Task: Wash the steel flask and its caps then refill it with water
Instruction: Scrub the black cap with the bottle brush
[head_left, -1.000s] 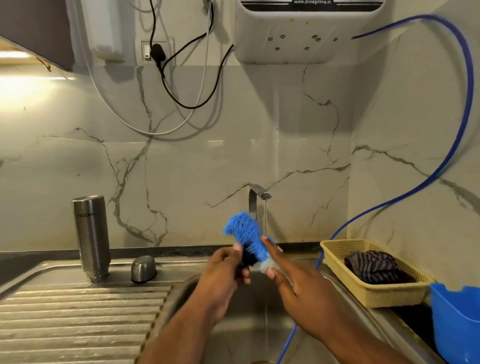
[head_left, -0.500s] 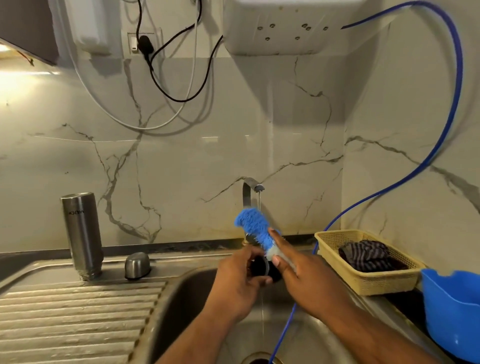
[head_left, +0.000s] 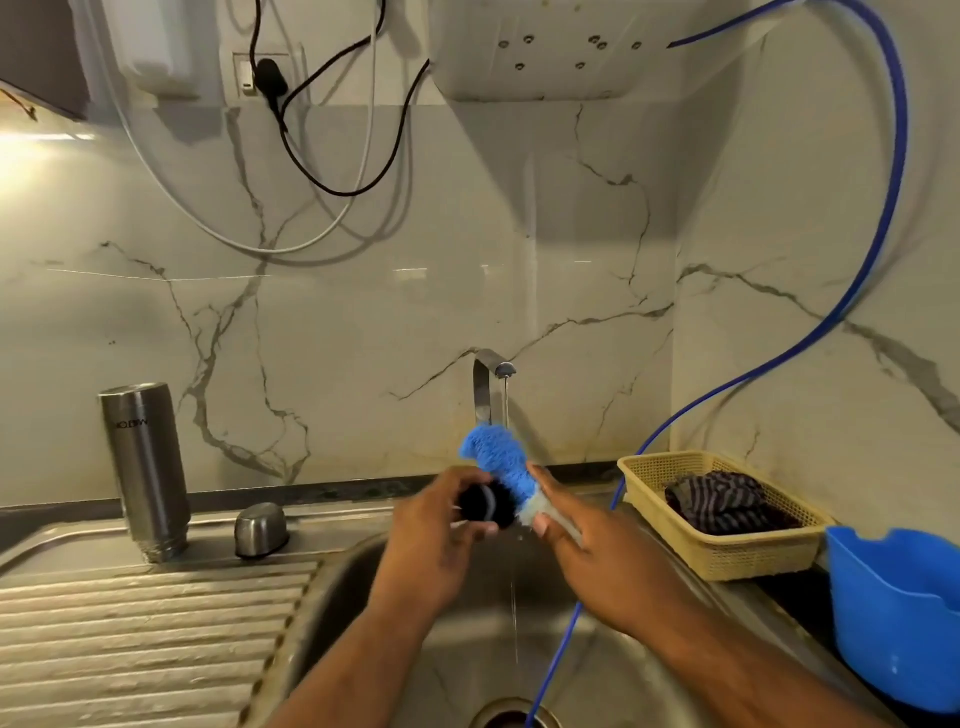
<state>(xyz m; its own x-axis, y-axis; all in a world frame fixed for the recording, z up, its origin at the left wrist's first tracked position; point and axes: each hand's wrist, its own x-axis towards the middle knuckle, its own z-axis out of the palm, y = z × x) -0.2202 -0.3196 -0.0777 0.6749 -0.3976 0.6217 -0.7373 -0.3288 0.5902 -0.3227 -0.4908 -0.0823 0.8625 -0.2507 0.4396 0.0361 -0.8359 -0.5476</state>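
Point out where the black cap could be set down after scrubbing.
Free: the ribbed drainboard, bordered by the steel flask and steel cap behind and the sink basin to its right. Crowded: right of the basin stand the yellow basket and blue tub; over the basin are the left hand, right hand and blue hose.

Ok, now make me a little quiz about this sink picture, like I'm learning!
1. True or false: the flask stands upside down beside the sink.
2. What does the left hand hold? A) a black cap B) a spoon C) a cup
3. Which hand holds the blue scrubber?
Key: 1 true; 2 A; 3 the right hand.
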